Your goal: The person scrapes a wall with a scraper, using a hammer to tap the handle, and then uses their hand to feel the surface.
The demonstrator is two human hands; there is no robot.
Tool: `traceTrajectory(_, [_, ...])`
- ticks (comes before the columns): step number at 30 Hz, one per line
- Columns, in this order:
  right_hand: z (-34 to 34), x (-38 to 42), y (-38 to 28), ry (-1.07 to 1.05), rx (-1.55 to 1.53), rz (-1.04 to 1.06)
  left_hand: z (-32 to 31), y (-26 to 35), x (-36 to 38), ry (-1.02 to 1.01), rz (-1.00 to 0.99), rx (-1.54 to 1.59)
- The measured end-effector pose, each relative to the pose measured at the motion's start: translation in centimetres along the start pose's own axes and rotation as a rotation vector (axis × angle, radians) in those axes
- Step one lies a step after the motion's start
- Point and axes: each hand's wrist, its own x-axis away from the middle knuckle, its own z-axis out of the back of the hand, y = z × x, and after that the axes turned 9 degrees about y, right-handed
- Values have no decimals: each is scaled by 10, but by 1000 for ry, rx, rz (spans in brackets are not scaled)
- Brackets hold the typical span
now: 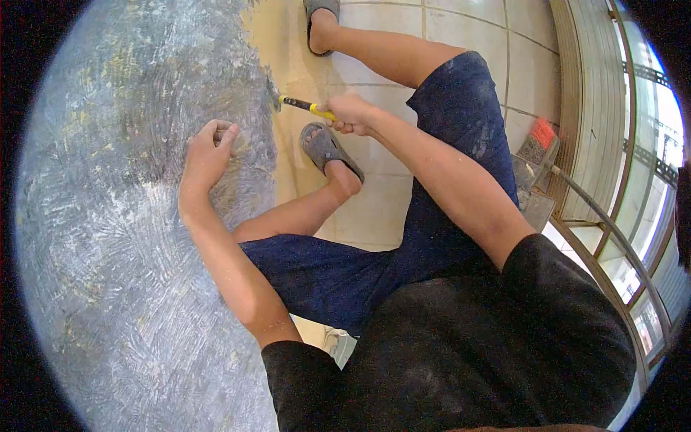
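My right hand (347,114) is closed round the yellow-and-black handle of a hand tool (296,104). The tool's narrow grey head meets the edge of a grey, streaky coating (144,216), beside a bare yellowish strip (294,65). Its exact kind is hard to make out at this angle. To the left, my left hand (210,147) is held over the grey surface with its fingers loosely curled, the thumb apart from them, and nothing visible in it.
Pale floor tiles (389,144) run beside the coated surface. My sandalled feet (331,151) are close to the yellowish strip. At the right, a red-bristled brush (541,135) is near a grey dusty object (533,180). Behind it are a wooden frame (576,93) and a curved pole (612,223).
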Motion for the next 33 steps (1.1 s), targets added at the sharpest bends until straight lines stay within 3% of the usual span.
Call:
traceTrajectory(2, [4, -29, 2, 2, 74, -52, -1, 2, -1, -10, -11, -20])
traceTrajectory(8, [1, 18, -11, -16, -9, -13, 0, 7, 2, -8, 12, -33])
traceTrajectory(11, [7, -21, -11, -7, 23, -11, -1, 2, -2, -18, 3, -4])
traceTrajectory(14, [6, 10, -18, -5, -10, 10, -2, 4, -1, 21, -10, -1])
traceTrajectory(27, [5, -7, -16, 15, -36, 23, -1, 25, 8, 36, -7, -34])
traceTrajectory(33, [7, 14, -25, 18, 98, 52, -5, 7, 0, 50, -58, -106])
